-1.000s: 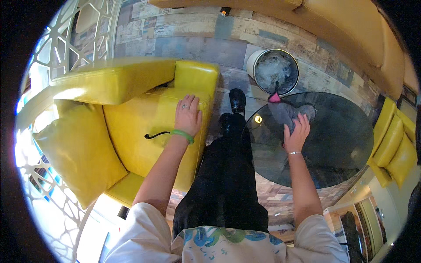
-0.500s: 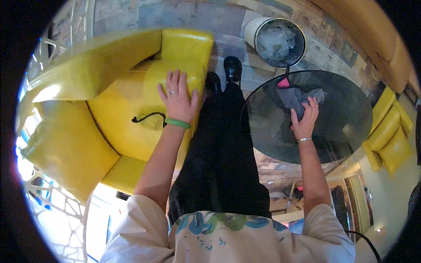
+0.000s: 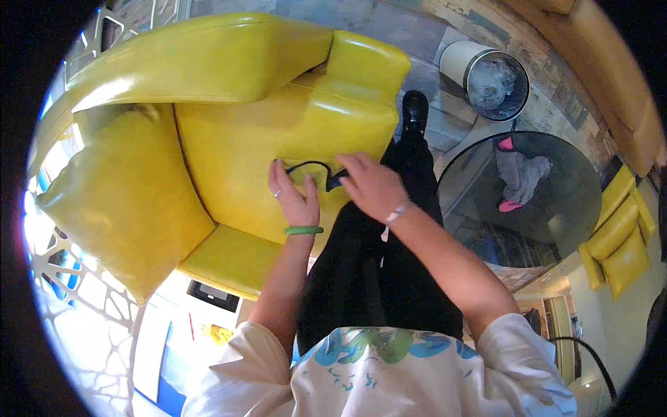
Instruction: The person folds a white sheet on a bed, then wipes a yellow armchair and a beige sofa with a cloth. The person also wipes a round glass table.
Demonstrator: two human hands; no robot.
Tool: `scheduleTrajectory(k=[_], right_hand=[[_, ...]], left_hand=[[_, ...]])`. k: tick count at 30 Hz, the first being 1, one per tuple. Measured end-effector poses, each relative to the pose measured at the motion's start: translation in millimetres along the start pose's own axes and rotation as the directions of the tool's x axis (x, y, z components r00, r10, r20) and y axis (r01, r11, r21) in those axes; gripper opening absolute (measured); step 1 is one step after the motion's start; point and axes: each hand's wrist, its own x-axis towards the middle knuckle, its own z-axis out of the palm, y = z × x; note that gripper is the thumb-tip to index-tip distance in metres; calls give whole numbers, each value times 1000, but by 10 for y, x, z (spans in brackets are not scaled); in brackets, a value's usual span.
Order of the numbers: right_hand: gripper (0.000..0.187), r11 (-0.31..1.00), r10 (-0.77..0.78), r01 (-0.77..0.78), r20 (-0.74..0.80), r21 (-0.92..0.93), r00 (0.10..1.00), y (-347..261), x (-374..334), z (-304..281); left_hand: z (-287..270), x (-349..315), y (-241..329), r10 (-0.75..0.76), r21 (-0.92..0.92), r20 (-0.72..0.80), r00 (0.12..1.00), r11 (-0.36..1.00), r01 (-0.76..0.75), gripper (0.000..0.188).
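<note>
A thin black cord [image 3: 310, 163] arches just over the seat of the yellow sofa [image 3: 229, 139], with a wider dark piece at its right end. My left hand [image 3: 295, 201], with a ring and a green bangle at the wrist, has its fingers closed at the cord's left end. At the other end, my right hand [image 3: 375, 186] pinches the wider dark piece; it is slightly blurred. On the round dark glass table [image 3: 465, 215] lies a crumpled grey cloth [image 3: 522, 177] with pink parts at both ends, away from both hands.
A white bin [image 3: 458, 64] lined with a clear bag stands on the wood-patterned floor beyond the table. To the left, a yellow cushion [image 3: 125, 208] leans on the sofa. Another yellow chair [image 3: 618, 233] stands at the far right. My black-clad leg and shoe [image 3: 415, 111] are between sofa and table.
My right hand has let go of the grey cloth and crossed left to the black cord. My left hand has come off the sofa seat and onto the cord. The view has shifted left.
</note>
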Motion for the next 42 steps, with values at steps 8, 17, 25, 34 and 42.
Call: scheduleTrajectory(k=[8,17,25,34,42], right_hand=[[20,965,-216,207,-39,-158,976,-87,503,-12],[14,810,96,-202,214,550,972,284,634,-1141],[25,982,101,-83,-96,169,990,759,728,-1412],[34,988,91,-69,-158,138,983,807,1038,-321],[40,977,-206,190,185,99,961,1027,1949,-11]], left_hand=[[-147,404,54,178,-130,193,965,979,-155,24],[-512,907,989,183,-333,253,950,938,-92,15],[-505,1196,1136,579,-182,191,793,815,-551,30],[217,1180,1457,386,-156,489,782,921,-357,28],[702,1597,1000,96,370,544,834,864,-341,46]])
